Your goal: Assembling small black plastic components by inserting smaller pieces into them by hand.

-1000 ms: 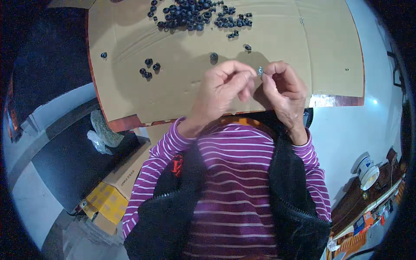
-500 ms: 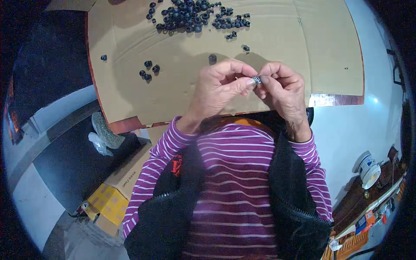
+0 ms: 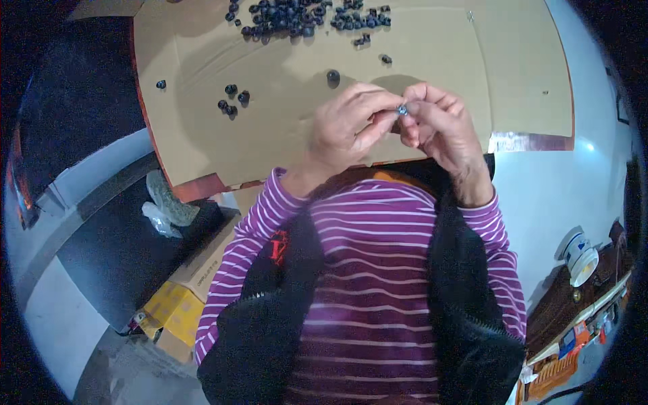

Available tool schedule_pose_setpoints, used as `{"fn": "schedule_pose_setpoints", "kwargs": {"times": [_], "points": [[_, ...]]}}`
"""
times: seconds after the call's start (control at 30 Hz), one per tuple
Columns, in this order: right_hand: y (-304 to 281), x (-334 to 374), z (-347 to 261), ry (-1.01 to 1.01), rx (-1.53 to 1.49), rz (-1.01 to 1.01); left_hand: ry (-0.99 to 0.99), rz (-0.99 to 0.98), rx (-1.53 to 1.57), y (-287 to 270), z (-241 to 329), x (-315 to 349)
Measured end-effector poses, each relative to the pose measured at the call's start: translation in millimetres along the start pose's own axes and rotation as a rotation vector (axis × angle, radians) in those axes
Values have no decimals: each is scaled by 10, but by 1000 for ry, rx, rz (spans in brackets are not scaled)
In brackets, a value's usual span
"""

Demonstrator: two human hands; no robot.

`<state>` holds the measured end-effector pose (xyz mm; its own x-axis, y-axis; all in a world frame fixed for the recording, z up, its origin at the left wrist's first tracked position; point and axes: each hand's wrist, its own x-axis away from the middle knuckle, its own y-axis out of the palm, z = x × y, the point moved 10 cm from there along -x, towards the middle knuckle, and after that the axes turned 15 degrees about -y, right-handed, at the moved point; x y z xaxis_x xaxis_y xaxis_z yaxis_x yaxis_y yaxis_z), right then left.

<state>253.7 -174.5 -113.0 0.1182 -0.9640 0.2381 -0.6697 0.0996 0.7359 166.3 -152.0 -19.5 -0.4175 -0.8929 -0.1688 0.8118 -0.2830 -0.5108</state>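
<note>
Between my fingertips is a small shiny metal piece (image 3: 402, 109) with ridges like a short coil spring; its exact kind is too small to tell. My left hand (image 3: 347, 128) pinches it from the left with thumb and forefinger. From the other side, the thumb and forefinger of my right hand (image 3: 445, 125) close on it too. Both hands are above the near edge of a cardboard-covered table (image 3: 270, 145). Just beyond them lie a round black plastic part (image 3: 333, 77) and a smaller black part (image 3: 386, 59).
A heap of black parts (image 3: 287, 20) lies at the far side, with smaller black parts (image 3: 361, 20) to its right. Several more (image 3: 231, 99) sit left of my hands. Below left are a cardboard box (image 3: 202, 263) and plastic bags (image 3: 162, 219); a white tub (image 3: 579, 260) stands right.
My left fingers have turned over further above the metal piece, and my right hand has shifted slightly. The whole view has moved a little; the parts on the table lie as before.
</note>
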Motion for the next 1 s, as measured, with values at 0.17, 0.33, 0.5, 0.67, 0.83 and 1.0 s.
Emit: {"fn": "schedule_pose_setpoints", "kwargs": {"times": [0.17, 0.33, 0.5, 0.67, 0.83, 1.0], "points": [[83, 28, 48, 24, -112, -16, 8, 38, 0, -49, 43, 52], [49, 34, -9, -73, 25, 28, -92, 36, 15, -67, 1, 30], [107, 19, -79, -158, 129, -17, -455, -20, 321, -10, -333, 60], [91, 13, -134, -193, 391, -53, -685, -98, 330, -2, -424, 96], [168, 50, -259, -318, 474, -62, -869, -324, 673, 169, -530, 149], [187, 54, -332, -343, 639, -105, -860, -311, 705, 182, -527, 149]]}}
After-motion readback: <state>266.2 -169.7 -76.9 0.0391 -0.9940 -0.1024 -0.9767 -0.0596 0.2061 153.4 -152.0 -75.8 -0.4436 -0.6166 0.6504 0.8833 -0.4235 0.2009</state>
